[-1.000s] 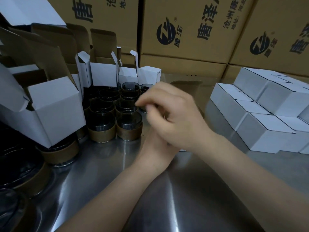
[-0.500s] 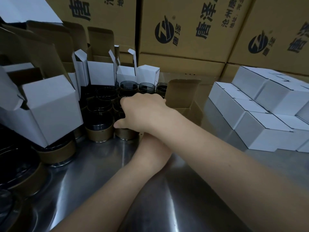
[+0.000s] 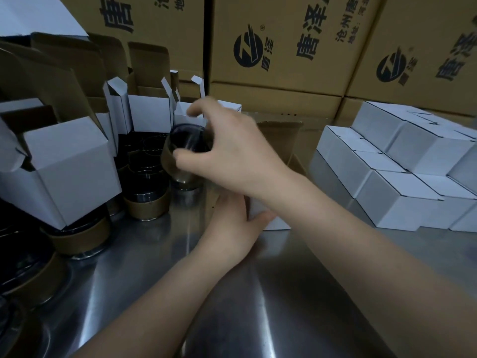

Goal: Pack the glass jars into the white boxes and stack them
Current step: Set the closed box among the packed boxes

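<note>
Dark glass with a brown paper band: that is the jar in the grip of the right hand. Thumb and fingers curl round its upper part and hold it tilted, off the table. Just below that grip, nearer the person, the left hand clasps the side of an open white box. Its brown-lined flap stands up behind the right wrist, and the jar is not yet inside.

Well to the right of the grip, a stack of closed white boxes shows a good share already packed. Left of and beneath the grip, many unpacked jars stand on the table. Beyond them waits a row of open empty boxes.

I judge the work to be mid-way. This jar must go in, the flap must close, the box must join the stack, and many more jars must follow.
</note>
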Demonstrator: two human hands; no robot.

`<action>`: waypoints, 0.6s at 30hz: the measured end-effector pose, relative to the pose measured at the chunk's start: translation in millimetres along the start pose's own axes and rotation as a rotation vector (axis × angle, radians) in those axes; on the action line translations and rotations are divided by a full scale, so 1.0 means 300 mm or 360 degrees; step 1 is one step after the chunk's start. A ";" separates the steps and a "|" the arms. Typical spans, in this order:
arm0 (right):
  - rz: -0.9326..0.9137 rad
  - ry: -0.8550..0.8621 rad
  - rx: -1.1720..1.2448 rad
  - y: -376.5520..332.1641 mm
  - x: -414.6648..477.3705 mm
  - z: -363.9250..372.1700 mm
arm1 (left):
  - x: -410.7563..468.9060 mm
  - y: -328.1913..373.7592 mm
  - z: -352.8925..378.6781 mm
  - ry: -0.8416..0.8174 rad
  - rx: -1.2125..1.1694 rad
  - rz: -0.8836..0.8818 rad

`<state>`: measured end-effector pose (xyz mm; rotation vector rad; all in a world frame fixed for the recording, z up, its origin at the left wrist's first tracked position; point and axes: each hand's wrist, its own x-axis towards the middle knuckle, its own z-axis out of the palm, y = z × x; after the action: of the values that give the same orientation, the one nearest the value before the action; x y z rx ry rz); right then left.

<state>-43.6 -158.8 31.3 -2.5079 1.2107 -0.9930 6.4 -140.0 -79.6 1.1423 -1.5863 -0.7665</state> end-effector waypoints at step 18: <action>-0.0015 0.0453 0.1302 0.205 -0.168 -0.152 | 0.006 -0.008 -0.004 -0.0025 0.0023 0.0028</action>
<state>-133.9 -155.6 14.9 -1.7675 0.6348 -1.4997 8.1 -142.4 -80.9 1.1342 -1.6154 -0.7551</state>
